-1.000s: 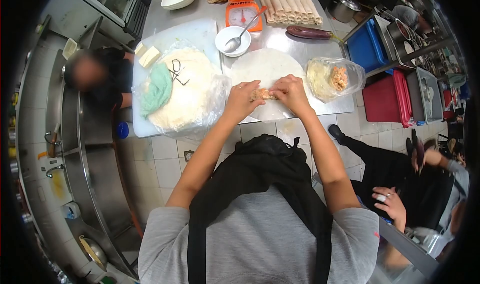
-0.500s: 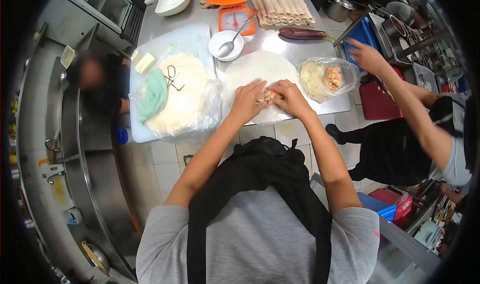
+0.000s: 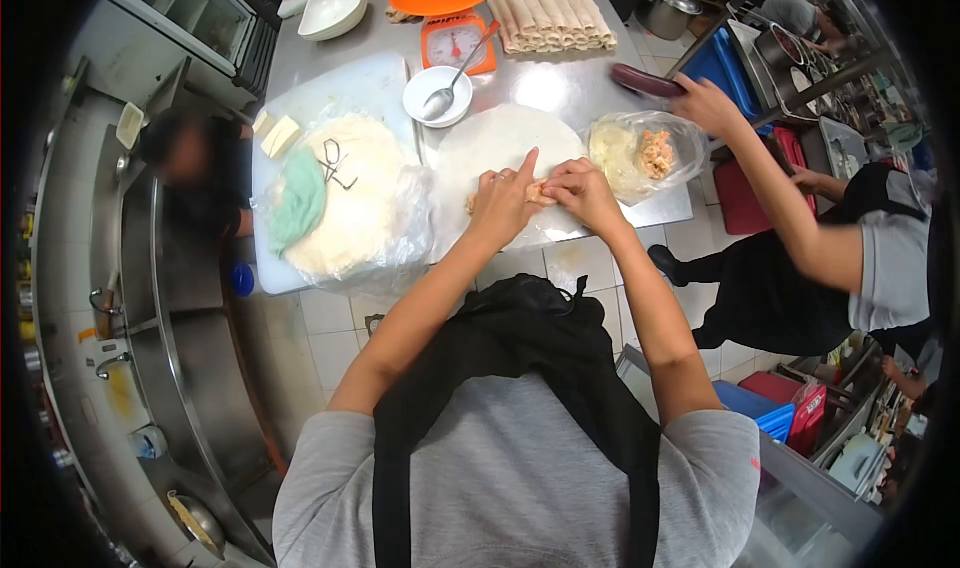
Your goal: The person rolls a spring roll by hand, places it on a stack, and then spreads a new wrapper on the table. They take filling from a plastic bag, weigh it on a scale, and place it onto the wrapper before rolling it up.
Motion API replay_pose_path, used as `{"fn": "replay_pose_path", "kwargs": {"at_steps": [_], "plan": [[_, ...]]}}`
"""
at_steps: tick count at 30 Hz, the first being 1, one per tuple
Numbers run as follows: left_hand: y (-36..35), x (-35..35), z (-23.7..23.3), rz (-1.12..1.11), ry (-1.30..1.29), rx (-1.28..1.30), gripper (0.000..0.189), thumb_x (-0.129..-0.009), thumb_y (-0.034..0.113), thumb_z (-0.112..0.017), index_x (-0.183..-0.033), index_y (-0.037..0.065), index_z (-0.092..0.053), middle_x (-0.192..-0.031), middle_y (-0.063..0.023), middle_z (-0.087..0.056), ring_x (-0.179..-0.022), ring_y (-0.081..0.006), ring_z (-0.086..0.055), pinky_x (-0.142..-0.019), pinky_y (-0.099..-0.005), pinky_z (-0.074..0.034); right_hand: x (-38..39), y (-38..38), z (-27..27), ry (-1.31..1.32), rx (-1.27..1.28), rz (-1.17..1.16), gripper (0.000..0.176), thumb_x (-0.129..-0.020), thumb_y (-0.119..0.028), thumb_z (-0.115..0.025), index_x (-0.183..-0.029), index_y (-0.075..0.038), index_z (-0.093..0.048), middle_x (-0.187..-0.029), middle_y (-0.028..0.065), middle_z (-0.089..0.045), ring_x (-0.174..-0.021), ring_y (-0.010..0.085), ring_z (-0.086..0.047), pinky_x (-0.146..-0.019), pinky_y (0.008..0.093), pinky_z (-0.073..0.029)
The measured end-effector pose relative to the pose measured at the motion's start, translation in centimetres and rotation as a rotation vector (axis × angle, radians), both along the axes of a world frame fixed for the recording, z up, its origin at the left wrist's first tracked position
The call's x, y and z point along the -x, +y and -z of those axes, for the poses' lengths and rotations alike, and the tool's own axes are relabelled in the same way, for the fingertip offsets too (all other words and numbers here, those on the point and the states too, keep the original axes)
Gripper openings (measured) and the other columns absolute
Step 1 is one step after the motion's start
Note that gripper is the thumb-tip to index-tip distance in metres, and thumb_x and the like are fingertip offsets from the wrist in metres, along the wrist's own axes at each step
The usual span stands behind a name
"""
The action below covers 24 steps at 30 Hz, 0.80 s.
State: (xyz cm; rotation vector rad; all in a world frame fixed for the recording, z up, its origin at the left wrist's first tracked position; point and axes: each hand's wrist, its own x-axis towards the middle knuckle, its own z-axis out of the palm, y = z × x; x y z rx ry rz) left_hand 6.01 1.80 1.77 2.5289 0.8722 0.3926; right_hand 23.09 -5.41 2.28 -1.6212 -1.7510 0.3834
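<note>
On a round white wrapper (image 3: 505,138) at the near edge of the steel table lies a line of orange-pink chunky filling (image 3: 539,194). My left hand (image 3: 503,203) rests over this filling, its index finger stretched out and the other fingers curled down onto it. Some filling shows on either side of that hand. With fingertips pinched together, my right hand (image 3: 582,193) grips the filling's right part. To the right sits a clear plastic bag (image 3: 688,163) holding more filling. A stack of pale wrappers (image 3: 365,173) in plastic, with a green cloth (image 3: 297,198), lies on the left.
Behind the wrapper stand a white bowl (image 3: 412,98) with a spoon (image 3: 440,100), an orange scale (image 3: 457,43) and stacked rolls (image 3: 550,13). A co-worker's hand (image 3: 710,106) holds an eggplant (image 3: 645,81) at the right. Another person (image 3: 190,168) is at the left.
My left hand has shifted over the filling and its index finger now points outward. The filling is spread farther left. The co-worker's hand has taken hold of the eggplant and lifted its stem end.
</note>
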Motion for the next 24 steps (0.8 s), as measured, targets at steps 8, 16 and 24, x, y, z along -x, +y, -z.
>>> {"fn": "replay_pose_path", "kwargs": {"at_steps": [8,16,24], "plan": [[0.0,-1.2,0.8,0.030,-0.115,0.007,0.072,-0.069,0.016,-0.076,-0.132,0.005,-0.044,-0.093,-0.0084,-0.068,-0.092,-0.0259,-0.060,-0.091,-0.0387,-0.036,-0.9,-0.3,0.9,0.024,0.087,-0.052,0.034,-0.067,-0.002,-0.072,-0.100,-0.003,-0.066,-0.096,0.0092,-0.060,-0.092,0.0274,-0.057,-0.079,0.0349,-0.047],[-0.2,-1.2,1.3,0.107,-0.255,-0.118,0.010,-0.078,0.016,-0.067,-0.085,0.010,-0.071,-0.092,-0.0015,-0.068,-0.088,-0.0166,-0.061,-0.089,-0.0359,-0.036,-1.8,-1.5,0.2,0.279,0.072,0.113,0.020,-0.072,0.005,-0.065,-0.091,0.001,-0.066,-0.088,0.0133,-0.062,-0.077,0.0257,-0.061,-0.068,0.0312,-0.049],[-1.7,-2.8,0.3,-0.049,-0.334,-0.207,0.042,-0.077,0.021,-0.068,-0.116,0.007,-0.058,-0.089,-0.0030,-0.068,-0.089,-0.0193,-0.060,-0.092,-0.0401,-0.031,-1.9,-3.2,-3.4,0.078,-0.081,0.241,0.021,-0.074,0.008,-0.058,-0.091,0.000,-0.067,-0.084,0.0167,-0.064,-0.081,0.0317,-0.064,-0.073,0.0357,-0.050]]}}
